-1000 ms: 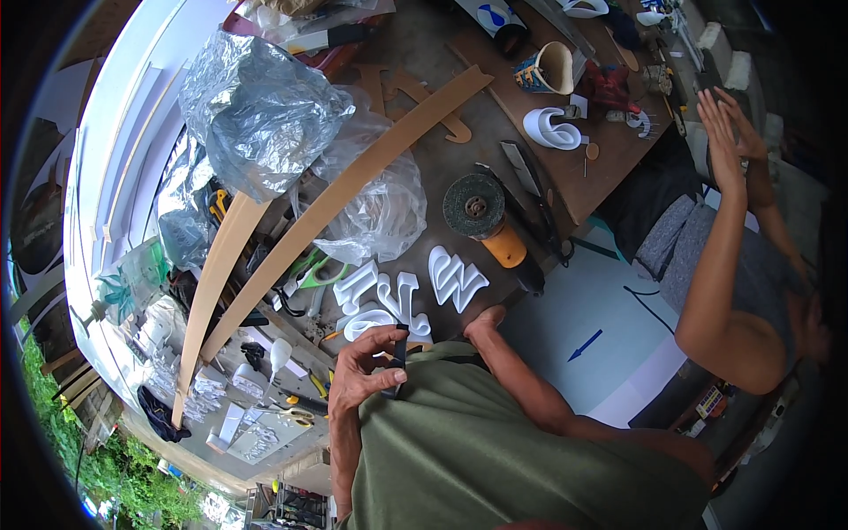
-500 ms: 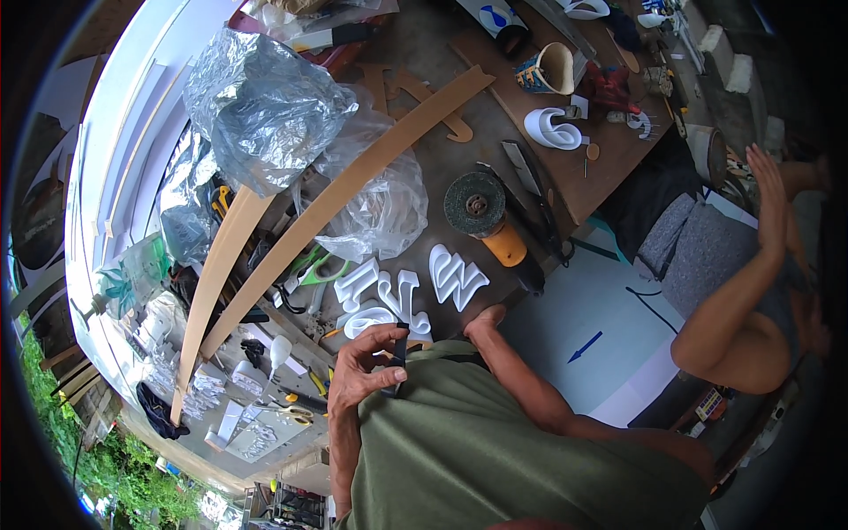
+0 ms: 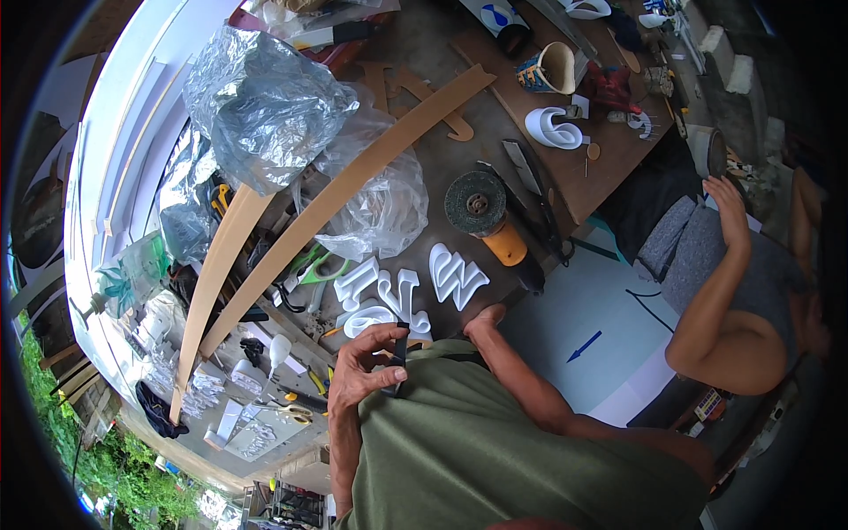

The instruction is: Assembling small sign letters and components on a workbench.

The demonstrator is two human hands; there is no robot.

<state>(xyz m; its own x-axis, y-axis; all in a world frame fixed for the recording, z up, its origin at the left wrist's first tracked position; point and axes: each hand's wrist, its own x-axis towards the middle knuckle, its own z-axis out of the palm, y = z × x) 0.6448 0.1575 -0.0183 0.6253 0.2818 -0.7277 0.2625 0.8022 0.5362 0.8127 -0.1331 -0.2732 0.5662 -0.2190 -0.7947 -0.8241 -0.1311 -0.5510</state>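
Observation:
My left hand (image 3: 367, 367) is closed in a pinch in front of my green shirt, thumb below and fingers above. Between them is a narrow black strip-like object (image 3: 400, 353) whose kind I cannot make out. My right hand (image 3: 485, 319) rests at the bench's near edge; its fingers are mostly hidden. Just beyond my hands lie white raised letter shapes: a W-like one (image 3: 457, 278), an angular one (image 3: 356, 282) and a curled one (image 3: 367, 320). An angle grinder (image 3: 503, 243) with a dark disc and orange body lies past my right hand.
Two long brown strips (image 3: 344, 185) cross the bench beside crumpled plastic bags (image 3: 265, 102). Green-handled scissors (image 3: 325, 268) lie under them. A paper cup (image 3: 545, 69) stands on a brown board (image 3: 609, 168). At right, a co-worker's bent arm (image 3: 720, 291) is near.
The co-worker's raised hand at the right has moved down and to the left. My own hands and the things on the bench stay where they were.

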